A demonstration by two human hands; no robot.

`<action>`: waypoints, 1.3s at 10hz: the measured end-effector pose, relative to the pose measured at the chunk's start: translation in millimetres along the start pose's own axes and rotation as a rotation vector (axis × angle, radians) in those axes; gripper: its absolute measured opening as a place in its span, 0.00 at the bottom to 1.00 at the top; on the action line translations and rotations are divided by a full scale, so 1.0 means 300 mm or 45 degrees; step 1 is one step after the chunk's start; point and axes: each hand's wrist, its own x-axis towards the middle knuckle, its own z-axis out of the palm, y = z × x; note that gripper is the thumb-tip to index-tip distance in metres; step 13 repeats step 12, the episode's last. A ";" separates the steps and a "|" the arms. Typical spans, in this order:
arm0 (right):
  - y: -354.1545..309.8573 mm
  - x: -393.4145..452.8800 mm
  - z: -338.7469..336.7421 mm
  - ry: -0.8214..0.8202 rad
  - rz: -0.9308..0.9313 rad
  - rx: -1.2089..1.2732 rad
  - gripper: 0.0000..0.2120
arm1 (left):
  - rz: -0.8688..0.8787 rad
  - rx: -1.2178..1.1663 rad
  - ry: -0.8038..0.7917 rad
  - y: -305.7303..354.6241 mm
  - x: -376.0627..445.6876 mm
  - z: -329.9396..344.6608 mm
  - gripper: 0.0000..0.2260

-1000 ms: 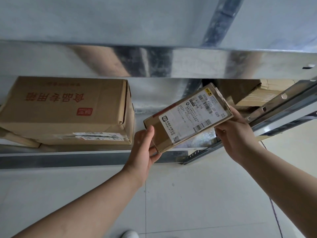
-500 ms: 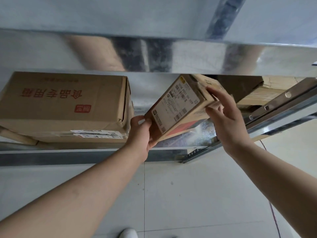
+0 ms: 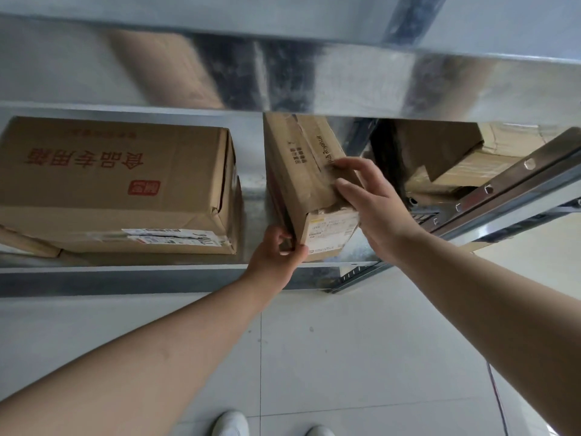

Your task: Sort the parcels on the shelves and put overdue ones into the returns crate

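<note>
A small brown cardboard parcel [image 3: 301, 177] stands on edge on the metal shelf [image 3: 157, 278], its white shipping label [image 3: 330, 231] on the narrow face toward me. My left hand [image 3: 278, 251] pinches its lower left corner with curled fingers. My right hand [image 3: 371, 199] lies against its right side, fingers spread over the taped top edge. No returns crate is in view.
A large brown carton [image 3: 116, 184] with red print lies on the same shelf to the left, a narrow gap between it and the parcel. More cardboard boxes [image 3: 456, 158] sit at the right behind a slanted shelf rail [image 3: 503, 190]. An upper shelf beam [image 3: 283, 73] overhangs. Below is tiled floor with my shoes [image 3: 229, 424].
The parcel was tilted in the air with its label facing me. It has been turned upright and pushed back onto the shelf beside the large carton, both hands moving in with it.
</note>
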 end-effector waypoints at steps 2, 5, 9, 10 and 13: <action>0.002 -0.032 0.037 0.050 -0.004 -0.044 0.10 | 0.087 -0.183 -0.058 -0.022 0.008 -0.014 0.24; 0.043 -0.055 0.053 0.166 -0.073 -0.103 0.11 | 0.103 -0.067 -0.042 0.002 0.041 -0.011 0.19; 0.062 -0.086 0.060 0.284 -0.140 -0.290 0.14 | 0.180 0.117 0.004 0.011 -0.004 -0.028 0.25; 0.072 -0.096 0.058 0.319 -0.138 -0.347 0.23 | 0.347 0.242 0.011 0.040 -0.044 -0.057 0.26; 0.050 -0.132 0.084 0.442 -0.122 -0.650 0.30 | 0.495 0.346 -0.020 0.043 -0.114 -0.108 0.30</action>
